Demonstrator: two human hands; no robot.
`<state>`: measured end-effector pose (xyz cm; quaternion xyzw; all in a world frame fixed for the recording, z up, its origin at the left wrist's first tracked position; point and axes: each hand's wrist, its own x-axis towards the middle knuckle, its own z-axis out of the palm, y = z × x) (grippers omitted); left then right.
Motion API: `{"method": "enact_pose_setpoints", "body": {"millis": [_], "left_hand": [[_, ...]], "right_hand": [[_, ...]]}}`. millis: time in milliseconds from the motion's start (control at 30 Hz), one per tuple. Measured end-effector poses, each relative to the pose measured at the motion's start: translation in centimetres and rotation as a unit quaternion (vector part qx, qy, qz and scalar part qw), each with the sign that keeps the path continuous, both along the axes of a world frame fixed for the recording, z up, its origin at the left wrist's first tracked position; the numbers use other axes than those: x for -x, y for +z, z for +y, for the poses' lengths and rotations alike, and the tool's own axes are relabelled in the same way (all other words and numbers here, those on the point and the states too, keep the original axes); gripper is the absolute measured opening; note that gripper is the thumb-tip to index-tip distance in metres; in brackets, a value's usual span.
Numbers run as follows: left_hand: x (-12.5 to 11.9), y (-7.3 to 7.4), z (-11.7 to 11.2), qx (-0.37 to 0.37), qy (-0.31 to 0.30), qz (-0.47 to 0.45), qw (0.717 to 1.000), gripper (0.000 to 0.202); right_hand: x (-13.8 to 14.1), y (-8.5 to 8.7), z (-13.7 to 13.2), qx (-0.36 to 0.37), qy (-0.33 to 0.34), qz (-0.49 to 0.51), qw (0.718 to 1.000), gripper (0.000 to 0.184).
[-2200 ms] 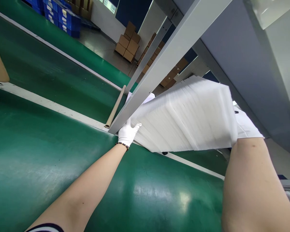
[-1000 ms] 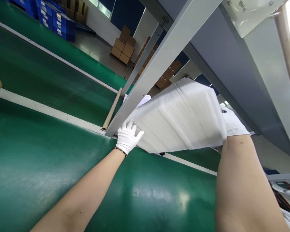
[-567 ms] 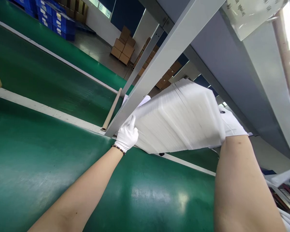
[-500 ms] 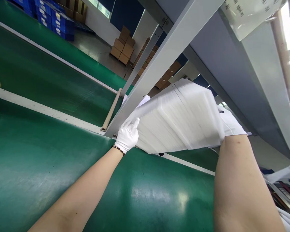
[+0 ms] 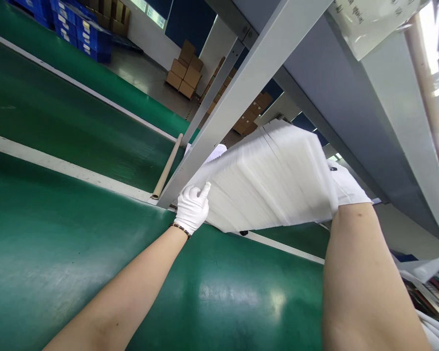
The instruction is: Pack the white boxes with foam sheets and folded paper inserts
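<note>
A long, thick stack of thin white foam sheets (image 5: 274,180) stretches at a slant between my hands, over the far edge of the green work surface. At its left end is my left hand (image 5: 193,207) in a white glove, thumb along the near face and fingers bent against the end. My right hand (image 5: 347,183), also gloved in white, grips the opposite end. Its fingers are mostly hidden behind the stack. The separate layers show as fine lines along the side.
A grey metal post (image 5: 237,92) rises right beside the stack's left end. Left of it lies a cardboard tube (image 5: 167,168). A grey shelf (image 5: 344,97) hangs overhead. The green work surface (image 5: 95,234) spreads in front; brown cartons (image 5: 185,73) and blue bins (image 5: 91,36) stand beyond.
Hands and stack stay in nearly the same place. The whole view has shifted very slightly.
</note>
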<state>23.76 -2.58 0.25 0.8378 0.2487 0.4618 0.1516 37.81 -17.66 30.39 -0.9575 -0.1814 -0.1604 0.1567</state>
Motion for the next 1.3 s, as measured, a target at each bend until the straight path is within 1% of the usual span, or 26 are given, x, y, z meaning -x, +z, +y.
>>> {"method": "enact_pose_setpoints", "body": {"millis": [67,133,267,333,433,500,567,633,700,767,833,900,1033,1133,1300], "left_hand": [[0.0,0.4,-0.2,0.017,0.027,-0.01,0.999,0.046],[0.1,0.9,-0.2,-0.005,0.03,-0.03,0.999,0.042],[0.5,2.2,0.5,-0.067,-0.028,-0.041,0.997,0.031],[0.7,2.9,0.9,-0.078,-0.053,-0.042,0.995,0.023],[1.0,3.6,1.2,-0.085,-0.071,-0.049,0.993,0.015],[1.0,4.0,1.3,-0.078,-0.065,-0.059,0.993,0.018],[0.9,4.2,1.2,-0.069,-0.051,-0.069,0.994,0.029],[0.8,4.3,1.2,-0.078,-0.046,-0.065,0.994,0.042],[0.8,4.4,1.2,-0.108,-0.059,-0.028,0.992,0.049],[0.8,4.7,1.2,-0.136,-0.072,0.031,0.988,0.057],[0.8,5.1,1.2,-0.142,-0.083,0.091,0.982,0.067],[0.7,5.6,1.2,-0.13,-0.086,0.132,0.979,0.072],[0.6,6.1,1.0,-0.103,-0.094,0.147,0.979,0.075],[0.6,5.7,1.0,-0.093,-0.1,0.14,0.981,0.073],[0.7,5.2,1.1,-0.097,-0.097,0.136,0.981,0.067]], "right_hand": [[-0.5,0.0,-0.2,0.004,0.009,0.0,1.0,0.009],[-1.0,-0.1,-0.4,0.007,0.02,-0.001,1.0,0.008],[-1.5,-0.2,-0.7,0.004,0.036,0.007,0.999,0.01],[-1.4,-0.2,-0.7,0.003,0.039,0.011,0.999,0.012],[-1.0,-0.2,-0.7,0.003,0.035,0.007,0.999,0.016],[-0.8,-0.1,-0.7,0.003,0.029,0.003,1.0,0.016],[-0.8,-0.2,-0.8,0.002,0.026,0.005,1.0,0.013],[-1.0,-0.2,-1.0,0.0,0.026,0.01,1.0,0.01],[-1.2,-0.2,-1.2,-0.001,0.028,0.013,1.0,0.008],[-1.3,-0.2,-1.3,0.0,0.031,0.016,0.999,0.007],[-1.2,-0.2,-1.3,0.001,0.035,0.018,0.999,0.007],[-1.1,-0.1,-1.3,0.0,0.039,0.016,0.999,0.006],[-1.0,-0.1,-1.4,-0.002,0.052,0.006,0.999,0.006],[-1.0,-0.1,-1.3,0.001,0.052,0.003,0.999,0.007],[-0.7,-0.1,-1.2,0.011,0.043,0.007,0.999,0.009]]}}
